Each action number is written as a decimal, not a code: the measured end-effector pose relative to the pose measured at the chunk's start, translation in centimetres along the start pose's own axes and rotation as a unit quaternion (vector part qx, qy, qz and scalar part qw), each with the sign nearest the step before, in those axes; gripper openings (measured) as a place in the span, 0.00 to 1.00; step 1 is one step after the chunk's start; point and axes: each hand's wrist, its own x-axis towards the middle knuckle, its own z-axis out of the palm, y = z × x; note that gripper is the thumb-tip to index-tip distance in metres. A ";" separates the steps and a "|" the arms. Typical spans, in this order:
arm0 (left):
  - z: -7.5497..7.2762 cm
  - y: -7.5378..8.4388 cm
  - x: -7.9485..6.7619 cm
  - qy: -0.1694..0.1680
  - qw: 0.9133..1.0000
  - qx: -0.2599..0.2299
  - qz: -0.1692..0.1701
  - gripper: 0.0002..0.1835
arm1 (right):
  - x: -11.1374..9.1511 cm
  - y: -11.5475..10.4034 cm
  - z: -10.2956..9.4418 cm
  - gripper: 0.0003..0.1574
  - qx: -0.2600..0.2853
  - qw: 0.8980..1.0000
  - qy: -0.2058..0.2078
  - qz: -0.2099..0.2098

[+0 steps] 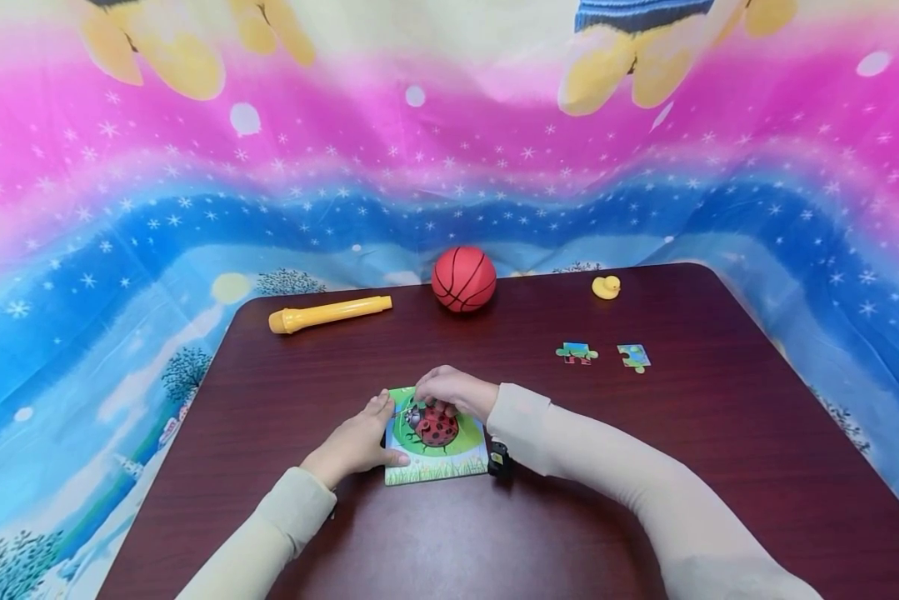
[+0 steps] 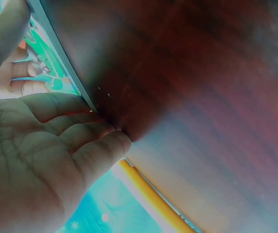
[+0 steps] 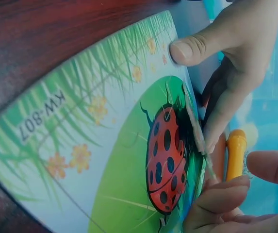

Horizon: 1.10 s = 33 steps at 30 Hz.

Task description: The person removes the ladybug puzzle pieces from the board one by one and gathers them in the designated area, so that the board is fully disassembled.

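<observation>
Up behind the left hand (image 1: 355, 437) and right hand (image 1: 456, 392), the head view faces forward and down, well back; both wrist views look closely past their grips, sharing the puzzle (image 1: 437, 468) there.

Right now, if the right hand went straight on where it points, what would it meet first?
Probably the left hand: the right hand points across the ladybug puzzle toward it, though depth is unclear and it might pass above.
</observation>
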 end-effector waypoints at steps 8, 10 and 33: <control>0.1 -0.2 0.0 0.000 1.000 -0.002 -0.001 0.54 | 0.8 0.2 -0.1 0.15 0.022 1.000 0.010 -0.001; 0.1 -0.2 0.1 -0.002 1.000 0.000 -0.001 0.54 | 1.1 0.3 0.0 0.15 0.029 0.999 0.019 -0.002; 0.0 -0.1 0.3 -0.009 1.000 0.007 -0.004 0.53 | 2.5 -0.4 -3.6 0.09 0.073 0.996 0.056 -0.015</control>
